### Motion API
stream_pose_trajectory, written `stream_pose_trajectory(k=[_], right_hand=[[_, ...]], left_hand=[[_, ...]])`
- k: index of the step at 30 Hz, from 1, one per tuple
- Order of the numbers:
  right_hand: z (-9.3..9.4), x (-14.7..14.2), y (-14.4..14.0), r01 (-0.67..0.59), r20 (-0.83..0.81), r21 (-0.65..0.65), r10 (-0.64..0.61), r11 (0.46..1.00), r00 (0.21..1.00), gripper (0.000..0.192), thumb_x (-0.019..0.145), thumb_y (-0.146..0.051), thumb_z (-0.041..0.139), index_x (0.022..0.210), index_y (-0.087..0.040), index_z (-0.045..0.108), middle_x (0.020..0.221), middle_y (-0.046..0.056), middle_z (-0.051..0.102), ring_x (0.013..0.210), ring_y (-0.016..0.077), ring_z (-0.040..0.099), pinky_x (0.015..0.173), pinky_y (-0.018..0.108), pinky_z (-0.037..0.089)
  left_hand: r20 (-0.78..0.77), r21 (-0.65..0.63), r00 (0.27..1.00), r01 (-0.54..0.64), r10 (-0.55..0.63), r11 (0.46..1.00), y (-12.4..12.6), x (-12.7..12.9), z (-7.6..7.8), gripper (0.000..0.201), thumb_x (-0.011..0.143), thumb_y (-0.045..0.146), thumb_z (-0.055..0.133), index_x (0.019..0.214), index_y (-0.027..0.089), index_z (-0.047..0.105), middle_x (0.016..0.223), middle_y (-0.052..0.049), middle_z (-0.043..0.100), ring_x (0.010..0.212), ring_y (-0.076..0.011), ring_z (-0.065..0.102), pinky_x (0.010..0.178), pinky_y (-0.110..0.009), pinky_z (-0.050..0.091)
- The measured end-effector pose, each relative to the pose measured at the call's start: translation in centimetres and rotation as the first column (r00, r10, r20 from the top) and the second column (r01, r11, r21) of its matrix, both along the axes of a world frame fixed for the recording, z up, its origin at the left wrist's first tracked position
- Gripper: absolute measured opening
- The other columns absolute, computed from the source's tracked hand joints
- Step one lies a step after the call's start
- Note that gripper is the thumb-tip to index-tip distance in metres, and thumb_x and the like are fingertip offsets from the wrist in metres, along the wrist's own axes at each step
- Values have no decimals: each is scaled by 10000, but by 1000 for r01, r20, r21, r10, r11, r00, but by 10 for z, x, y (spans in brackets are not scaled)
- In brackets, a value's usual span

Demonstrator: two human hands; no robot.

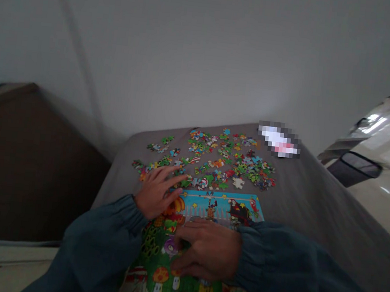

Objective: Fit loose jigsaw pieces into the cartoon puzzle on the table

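A colourful cartoon picture sheet lies in front of me, with a blue strip along its far edge and mushrooms and other figures on green. My left hand is spread at the sheet's upper left corner, its fingertips reaching the nearest loose jigsaw pieces. Low over the middle of the sheet, my right hand points left with bent fingers, thumb and forefinger apart. No piece shows in either hand. Both forearms cover parts of the sheet.
Many more jigsaw pieces are scattered beyond the sheet on a grey cloth-covered surface. A pixelated bright phone-like object lies at the far right corner. A pale wall rises behind; a dark brown panel stands left.
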State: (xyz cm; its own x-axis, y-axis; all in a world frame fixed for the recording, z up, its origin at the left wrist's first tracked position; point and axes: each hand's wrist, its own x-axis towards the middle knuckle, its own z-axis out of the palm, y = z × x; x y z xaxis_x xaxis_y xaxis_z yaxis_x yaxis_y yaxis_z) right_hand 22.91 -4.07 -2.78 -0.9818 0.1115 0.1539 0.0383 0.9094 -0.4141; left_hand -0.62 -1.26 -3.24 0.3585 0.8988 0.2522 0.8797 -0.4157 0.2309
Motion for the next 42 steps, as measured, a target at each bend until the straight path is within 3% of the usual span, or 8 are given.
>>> stream_pose_trajectory(k=[3, 8, 13, 18, 25, 32, 37, 42], right_hand=[[-1, 0, -1, -6, -4, 4, 6, 1000, 1000, 240, 993, -438, 617, 1087, -308, 795, 1070, 40, 665, 937, 192, 610, 798, 343, 469], [0, -2, -1, -21, -10, -21, 20, 1000, 1000, 246, 980, -444, 634, 1066, -292, 807, 1071, 47, 671, 935, 192, 626, 803, 339, 475], [7, 0, 4, 60, -31, -135, -65, 989, 997, 331, 962, -460, 661, 1195, -253, 772, 1105, 65, 692, 971, 195, 656, 823, 311, 495], [14, 2, 10, 190, -21, -210, -199, 959, 980, 274, 987, -339, 623, 1193, -233, 770, 1086, 65, 722, 987, 195, 680, 830, 306, 509], [12, 4, 12, 220, -106, -196, -243, 956, 964, 240, 977, -274, 604, 1133, -219, 778, 1047, 56, 749, 952, 184, 692, 776, 290, 507], [3, 2, 15, 219, -197, -87, -232, 972, 953, 232, 982, -271, 588, 1106, -197, 769, 973, 67, 749, 905, 183, 686, 759, 292, 510], [5, 3, 18, 205, -186, -48, -210, 978, 960, 231, 1003, -278, 567, 1108, -198, 757, 970, 63, 750, 909, 170, 679, 786, 283, 512], [13, 6, 19, 212, -103, -44, -216, 976, 971, 253, 1015, -283, 535, 1132, -212, 747, 1048, 44, 756, 964, 179, 682, 800, 287, 529]], left_hand=[[-101, -65, 994, 22, -28, 998, -3, 6, -7, 421, 1038, 451, 460, 1438, 393, 576, 1605, -15, 471, 1440, -329, 401, 1133, -600, 362], [-147, -110, 989, 19, -35, 994, -1, 8, -10, 434, 1037, 448, 478, 1460, 383, 553, 1585, 6, 505, 1454, -338, 391, 1134, -618, 338], [-63, -134, 998, 16, -25, 991, 6, 10, -7, 375, 1010, 469, 549, 1333, 320, 669, 1446, -26, 647, 1402, -328, 458, 1135, -590, 311], [6, -186, 1000, 24, -23, 982, 15, 13, 3, 311, 956, 486, 646, 1200, 313, 734, 1310, -28, 731, 1274, -281, 568, 1101, -509, 360], [100, -274, 993, 85, -59, 958, 35, 19, 16, 333, 818, 383, 798, 1136, 295, 750, 1169, -42, 760, 1152, -275, 637, 1058, -452, 444], [239, -371, 970, 59, 34, 927, 53, 18, 19, 327, 827, 320, 722, 1135, 213, 733, 903, -30, 747, 804, -192, 699, 778, -325, 560], [303, -393, 944, -1, 130, 920, 71, -3, 30, 446, 805, 508, 705, 1111, 185, 717, 906, -53, 758, 786, -193, 704, 746, -321, 567], [248, -431, 961, -7, 126, 902, 82, -23, 41, 490, 748, 616, 701, 1000, 200, 759, 661, -1, 719, 592, -171, 619, 573, -268, 482]])
